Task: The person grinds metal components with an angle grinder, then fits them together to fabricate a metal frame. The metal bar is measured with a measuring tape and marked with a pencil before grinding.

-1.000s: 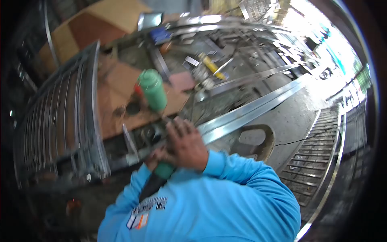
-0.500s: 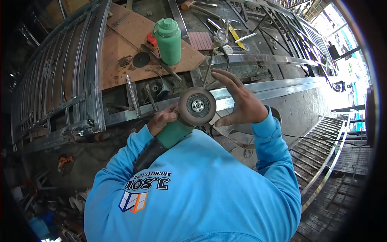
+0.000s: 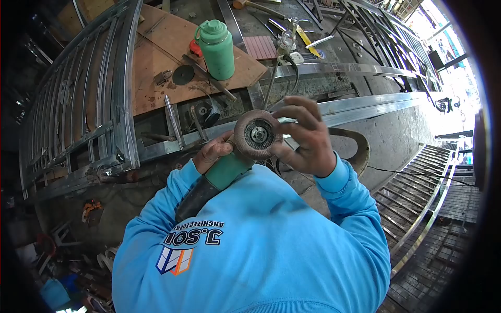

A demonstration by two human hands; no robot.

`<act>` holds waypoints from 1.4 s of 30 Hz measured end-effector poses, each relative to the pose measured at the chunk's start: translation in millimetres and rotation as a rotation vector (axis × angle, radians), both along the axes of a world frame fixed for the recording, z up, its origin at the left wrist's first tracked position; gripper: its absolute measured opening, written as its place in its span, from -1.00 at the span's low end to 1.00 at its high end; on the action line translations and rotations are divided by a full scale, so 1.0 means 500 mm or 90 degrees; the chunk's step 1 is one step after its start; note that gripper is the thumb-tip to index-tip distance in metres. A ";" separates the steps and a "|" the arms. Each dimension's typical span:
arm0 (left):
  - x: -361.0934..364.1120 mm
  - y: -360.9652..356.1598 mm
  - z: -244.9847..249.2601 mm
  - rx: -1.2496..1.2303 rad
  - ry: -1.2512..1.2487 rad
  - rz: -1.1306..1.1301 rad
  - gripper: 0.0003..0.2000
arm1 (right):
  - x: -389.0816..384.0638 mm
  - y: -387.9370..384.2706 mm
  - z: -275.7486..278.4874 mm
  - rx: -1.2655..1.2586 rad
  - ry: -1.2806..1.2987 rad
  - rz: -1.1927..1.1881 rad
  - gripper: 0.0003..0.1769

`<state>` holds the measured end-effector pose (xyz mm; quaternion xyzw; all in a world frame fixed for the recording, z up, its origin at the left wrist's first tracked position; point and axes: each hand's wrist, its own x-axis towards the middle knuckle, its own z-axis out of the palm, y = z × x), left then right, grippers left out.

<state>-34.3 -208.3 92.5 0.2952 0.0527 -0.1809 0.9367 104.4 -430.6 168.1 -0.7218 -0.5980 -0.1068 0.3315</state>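
A green angle grinder (image 3: 225, 172) with a black rear body is tilted against my blue sweatshirt, its round flap disc (image 3: 240, 127) facing up. The metal nut at the disc's centre shows. My left hand (image 3: 213, 152) is closed around the grinder near its head, thumb beside the disc. From the other side, my right hand (image 3: 307, 138) has its thumb and curled fingers at the disc's right rim, the upper fingers held a little apart.
A green bottle (image 3: 216, 55) stands on a brown board (image 3: 151, 78) beside a dark round disc (image 3: 183, 75). Long metal bars (image 3: 365, 107) cross ahead of me. A barred metal frame (image 3: 104, 88) is at the left, and another barred panel (image 3: 412, 193) lies at the right.
My right hand has moved left onto the rim of the disc, its fingers curling in. The disc's ridged surface now looks sharper than before. My left hand keeps its hold on the grinder.
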 end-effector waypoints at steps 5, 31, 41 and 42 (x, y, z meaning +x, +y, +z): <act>0.002 0.008 -0.037 0.078 -0.062 -0.048 -0.24 | -0.006 0.040 0.029 -0.166 -0.064 0.128 -0.19; 0.396 -0.149 0.087 0.967 -0.602 0.136 -0.33 | 0.042 -0.022 -0.201 0.589 1.145 -0.085 -0.11; 0.701 -0.055 -0.176 1.422 -0.526 -0.208 -0.64 | 0.044 -0.256 -0.241 0.649 0.990 -0.160 -0.13; 0.719 -0.059 -0.189 1.473 -0.552 -0.227 -0.63 | 0.043 -0.276 -0.246 0.663 1.002 -0.157 -0.13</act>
